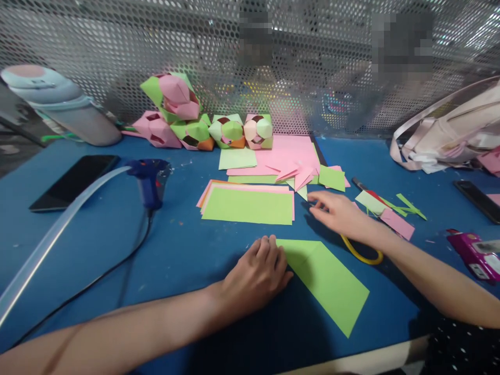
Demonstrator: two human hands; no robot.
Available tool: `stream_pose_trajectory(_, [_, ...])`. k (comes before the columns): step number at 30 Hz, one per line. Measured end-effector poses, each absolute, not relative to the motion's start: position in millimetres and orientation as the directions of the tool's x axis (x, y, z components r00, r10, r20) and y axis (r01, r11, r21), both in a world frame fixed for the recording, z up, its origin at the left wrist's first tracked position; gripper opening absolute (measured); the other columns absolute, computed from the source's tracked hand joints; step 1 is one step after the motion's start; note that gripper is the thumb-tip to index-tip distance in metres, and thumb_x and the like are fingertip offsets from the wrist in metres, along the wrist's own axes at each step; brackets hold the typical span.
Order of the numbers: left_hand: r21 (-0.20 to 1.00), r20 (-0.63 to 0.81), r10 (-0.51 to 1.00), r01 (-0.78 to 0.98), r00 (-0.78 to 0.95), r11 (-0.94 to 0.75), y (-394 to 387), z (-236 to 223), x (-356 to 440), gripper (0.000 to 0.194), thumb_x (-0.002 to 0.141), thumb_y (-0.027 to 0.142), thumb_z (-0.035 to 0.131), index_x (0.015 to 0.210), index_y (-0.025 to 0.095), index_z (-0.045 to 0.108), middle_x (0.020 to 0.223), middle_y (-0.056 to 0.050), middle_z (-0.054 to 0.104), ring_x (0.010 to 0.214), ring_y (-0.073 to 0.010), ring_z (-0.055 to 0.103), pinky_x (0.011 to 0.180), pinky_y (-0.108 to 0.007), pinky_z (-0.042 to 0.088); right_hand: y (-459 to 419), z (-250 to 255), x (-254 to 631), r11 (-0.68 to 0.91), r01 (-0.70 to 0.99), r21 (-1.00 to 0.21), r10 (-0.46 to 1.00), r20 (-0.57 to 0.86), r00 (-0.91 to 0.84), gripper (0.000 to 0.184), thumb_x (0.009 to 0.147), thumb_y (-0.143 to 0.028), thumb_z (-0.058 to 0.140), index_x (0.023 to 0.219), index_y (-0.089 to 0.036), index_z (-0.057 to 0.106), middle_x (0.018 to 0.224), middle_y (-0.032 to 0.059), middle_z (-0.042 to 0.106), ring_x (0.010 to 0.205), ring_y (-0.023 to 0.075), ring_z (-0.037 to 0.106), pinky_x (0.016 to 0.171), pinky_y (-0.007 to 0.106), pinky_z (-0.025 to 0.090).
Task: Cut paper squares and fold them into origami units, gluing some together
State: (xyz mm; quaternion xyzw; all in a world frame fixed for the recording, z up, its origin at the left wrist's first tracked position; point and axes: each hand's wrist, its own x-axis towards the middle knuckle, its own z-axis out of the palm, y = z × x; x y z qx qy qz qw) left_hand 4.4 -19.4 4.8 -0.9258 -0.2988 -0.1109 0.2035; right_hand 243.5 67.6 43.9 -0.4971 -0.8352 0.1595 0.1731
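The left hand (260,271), its fingers curled together, rested at the end of one folded green sheet (328,284); whether it pinched was hidden. The right hand (336,213), fingers slightly parted, hovered by one yellow loop (365,259). Beyond lay one paper stack (248,204), one glue gun (150,182), then five folded paper shapes (226,131).

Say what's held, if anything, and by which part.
Green paper, its left end pressed or pinched by the left hand. Right hand: can't tell.
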Motion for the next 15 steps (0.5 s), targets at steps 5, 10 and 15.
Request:
stream_pose_trajectory(5, [-0.289,0.338,0.503,0.597,0.795,-0.748,-18.8,4.3,4.5,0.044,0.091,0.038,0.046,0.104,0.0,0.063,0.105,-0.028,0.067,0.094,-0.0339,0.066,0.078,-0.043,0.055,-3.4,20.2,215.5,0.78,0.595,-0.195,0.625,0.18,-0.76,0.048,0.093,-0.032,0.049,0.134,-0.008,0.047,0.138,0.0162,0.052,0.13,0.0277,0.045,0.106,0.046,0.04])
stream_pose_trajectory(10, [-0.248,0.327,0.502,0.585,0.801,-0.772,-14.9,7.8,3.1,0.043,0.092,0.039,0.047,0.098,0.0,0.064,0.104,-0.027,0.066,0.092,-0.0327,0.065,0.076,-0.041,0.054,-25.9,20.5,225.4,0.728,0.685,0.022,0.677,0.128,-0.724,0.05,0.092,-0.039,0.05,0.12,0.002,0.058,0.124,0.0247,0.061,0.118,0.0338,0.055,0.104,0.049,0.039])
stream_pose_trajectory(15, [-0.119,0.233,0.563,0.597,0.793,-0.793,0.5,15.7,4.6,0.036,0.094,0.038,0.044,0.102,0.008,0.063,0.086,-0.014,0.065,0.078,-0.0257,0.061,0.064,-0.037,0.051,-22.8,35.9,243.5,0.661,0.744,0.098,0.737,0.102,-0.668,0.038,0.095,-0.032,0.046,0.117,-0.004,0.061,0.102,0.0175,0.07,0.095,0.0289,0.064,0.095,0.048,0.042])
